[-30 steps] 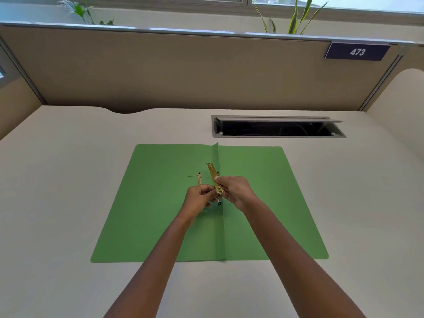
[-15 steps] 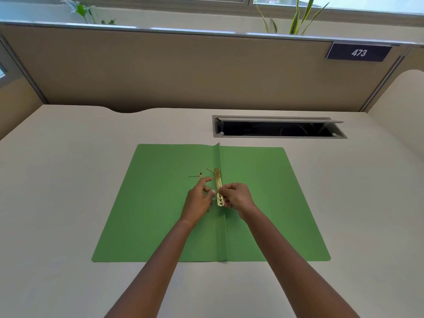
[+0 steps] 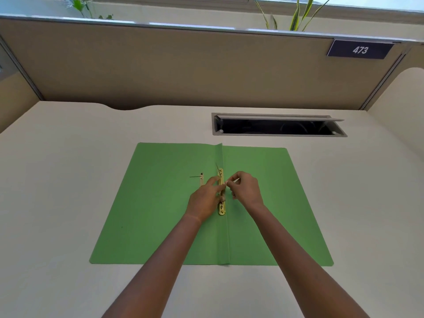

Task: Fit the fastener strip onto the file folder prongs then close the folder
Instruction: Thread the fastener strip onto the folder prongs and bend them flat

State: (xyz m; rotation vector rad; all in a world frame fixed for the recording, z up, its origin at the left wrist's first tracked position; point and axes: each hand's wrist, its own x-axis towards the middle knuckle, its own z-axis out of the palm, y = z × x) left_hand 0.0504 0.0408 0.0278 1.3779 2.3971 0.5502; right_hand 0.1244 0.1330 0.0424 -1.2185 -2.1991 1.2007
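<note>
A green file folder point(image 3: 160, 214) lies open and flat on the desk. The brass fastener strip point(image 3: 221, 208) lies along the folder's centre fold, its near end showing below my fingers. A thin prong point(image 3: 217, 167) sticks up at the strip's far end. A second brass piece point(image 3: 201, 180) with a thin prong lies just left of the fold. My left hand point(image 3: 204, 200) presses its fingers on the strip's middle. My right hand point(image 3: 245, 191) pinches something thin at the strip; I cannot tell what.
A cable slot point(image 3: 278, 126) with its lid raised is set in the desk beyond the folder, right of centre. A beige partition point(image 3: 183, 65) closes the back, with a plate reading 473 point(image 3: 360, 49) at upper right. Plants stand behind it.
The strip went from tilted up in both hands to lying flat along the fold. Both hands have shifted a little away from me, up the strip.
</note>
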